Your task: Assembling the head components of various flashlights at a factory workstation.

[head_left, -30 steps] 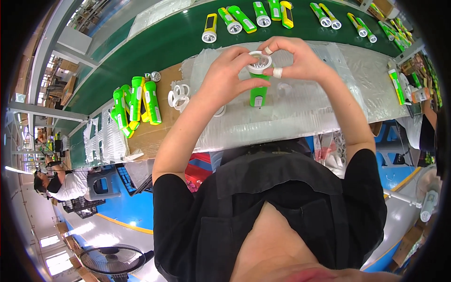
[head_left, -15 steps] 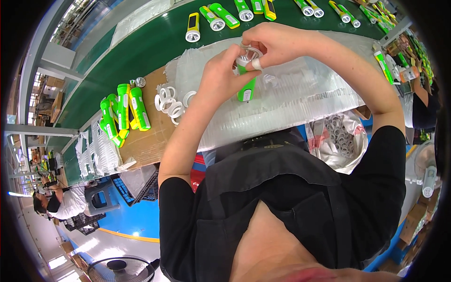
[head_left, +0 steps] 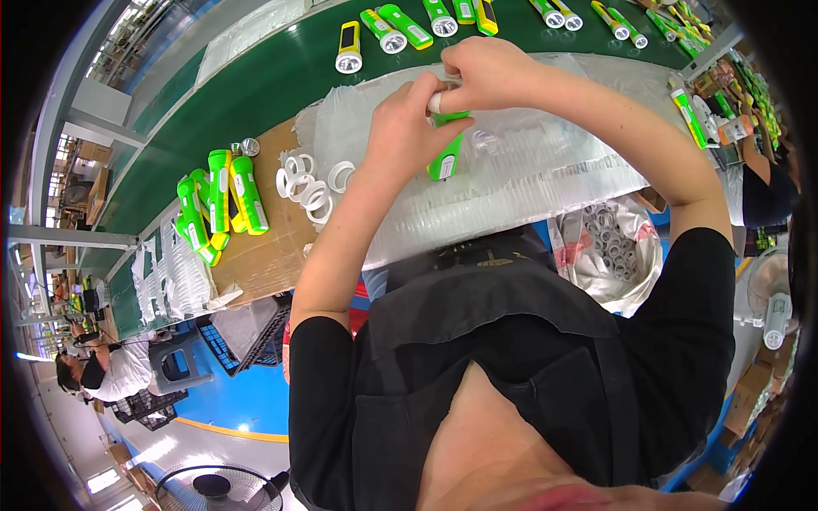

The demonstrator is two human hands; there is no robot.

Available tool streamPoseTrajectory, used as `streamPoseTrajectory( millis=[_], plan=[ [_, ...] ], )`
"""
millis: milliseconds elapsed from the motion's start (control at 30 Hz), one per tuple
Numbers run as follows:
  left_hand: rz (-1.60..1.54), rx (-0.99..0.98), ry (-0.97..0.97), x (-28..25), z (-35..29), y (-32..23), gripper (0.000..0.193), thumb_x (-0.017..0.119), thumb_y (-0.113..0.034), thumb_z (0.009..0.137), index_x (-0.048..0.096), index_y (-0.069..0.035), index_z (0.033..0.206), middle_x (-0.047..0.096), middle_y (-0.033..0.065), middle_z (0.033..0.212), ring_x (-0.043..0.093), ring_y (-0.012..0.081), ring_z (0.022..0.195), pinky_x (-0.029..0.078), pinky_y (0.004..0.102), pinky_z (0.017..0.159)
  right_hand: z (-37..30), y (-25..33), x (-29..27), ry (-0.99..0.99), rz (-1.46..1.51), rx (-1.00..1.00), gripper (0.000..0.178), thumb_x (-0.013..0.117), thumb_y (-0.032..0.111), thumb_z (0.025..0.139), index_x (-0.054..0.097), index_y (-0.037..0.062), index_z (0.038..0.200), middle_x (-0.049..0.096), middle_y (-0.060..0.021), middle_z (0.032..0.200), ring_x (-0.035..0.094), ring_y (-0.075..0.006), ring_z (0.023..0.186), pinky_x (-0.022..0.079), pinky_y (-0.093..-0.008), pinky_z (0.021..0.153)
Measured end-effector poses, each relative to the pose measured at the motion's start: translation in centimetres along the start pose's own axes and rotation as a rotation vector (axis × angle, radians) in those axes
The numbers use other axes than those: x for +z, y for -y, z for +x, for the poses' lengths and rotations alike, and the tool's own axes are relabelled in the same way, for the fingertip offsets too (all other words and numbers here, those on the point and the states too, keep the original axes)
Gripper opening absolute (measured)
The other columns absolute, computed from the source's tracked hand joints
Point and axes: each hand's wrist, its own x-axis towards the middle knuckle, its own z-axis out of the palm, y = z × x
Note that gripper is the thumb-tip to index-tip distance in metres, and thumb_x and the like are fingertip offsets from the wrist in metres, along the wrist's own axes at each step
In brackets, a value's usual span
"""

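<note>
At the left of the frame, green-and-yellow flashlights lie piled on the counter, white rings beside them. At upper centre the left hand clamps a green flashlight, together with the right hand at its upper end. Lower right, a whitish bag holds round parts.

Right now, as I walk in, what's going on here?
Someone's left hand and right hand are closed around the far end of a green flashlight, which they mostly hide. Loose white rings lie to the left, with a pile of flashlights beyond them. More flashlights lie along the far side of the green table.
</note>
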Motion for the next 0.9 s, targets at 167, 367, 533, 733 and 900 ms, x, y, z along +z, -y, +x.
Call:
streamPoseTrajectory(
  millis=[167, 367, 533, 733, 900],
  plan=[
    [-0.034, 0.018, -0.048, -0.1, -0.2, -0.2, 0.045, 0.087, -0.022, 0.067, 0.055, -0.008, 0.095, 0.063, 0.0049, 0.078, 0.059, 0.0183, 0.065, 0.049, 0.0307, 0.060, -0.1, -1.7, -0.6, 0.097, 0.304, -0.363, 0.045, 0.072, 0.041, 0.076, 0.063, -0.0017, 0.087, 0.060, -0.0119, 0.073, 0.059, -0.0242, 0.067, 0.046, -0.0369, 0.060],
    [0.034, -0.013, -0.077, 0.4, 0.0, -0.2, 0.045, 0.087, -0.025, 0.066, 0.053, -0.008, 0.091, 0.062, 0.0048, 0.075, 0.060, 0.0183, 0.063, 0.049, 0.0309, 0.058, 0.0, 0.9, -1.1, 0.104, -0.086, 0.118, 0.048, 0.065, 0.048, 0.078, 0.062, 0.0003, 0.083, 0.061, -0.0132, 0.072, 0.061, -0.0294, 0.068, 0.047, -0.0427, 0.062],
    [0.024, 0.014, -0.084, 0.3, 0.1, -0.1, 0.045, 0.087, -0.025, 0.066, 0.054, -0.008, 0.091, 0.062, 0.0053, 0.074, 0.060, 0.0205, 0.064, 0.050, 0.0333, 0.057, 0.2, -2.6, 0.9, -0.053, 0.300, -0.411, 0.051, 0.067, 0.049, 0.069, 0.061, -0.0004, 0.078, 0.062, -0.0138, 0.072, 0.061, -0.0276, 0.067, 0.047, -0.0404, 0.059],
    [-0.008, -0.016, -0.068, 0.2, 0.0, -0.1, 0.046, 0.087, -0.025, 0.065, 0.054, -0.008, 0.091, 0.061, 0.0047, 0.073, 0.059, 0.0195, 0.063, 0.049, 0.0322, 0.057, 0.2, -0.9, -1.8, 0.053, 0.057, -0.128, 0.056, 0.066, 0.054, 0.072, 0.062, -0.0011, 0.082, 0.065, -0.0144, 0.086, 0.062, -0.0256, 0.076, 0.047, -0.0371, 0.063],
    [-0.013, 0.001, -0.070, 0.4, -0.1, 0.1, 0.046, 0.088, -0.024, 0.066, 0.054, -0.008, 0.092, 0.060, 0.0034, 0.072, 0.057, 0.0157, 0.062, 0.048, 0.0295, 0.057, 0.2, -0.1, -0.6, 0.081, -0.039, 0.147, 0.060, 0.068, 0.059, 0.072, 0.062, -0.0011, 0.075, 0.063, -0.0126, 0.079, 0.060, -0.0260, 0.070, 0.045, -0.0377, 0.058]
  ],
)
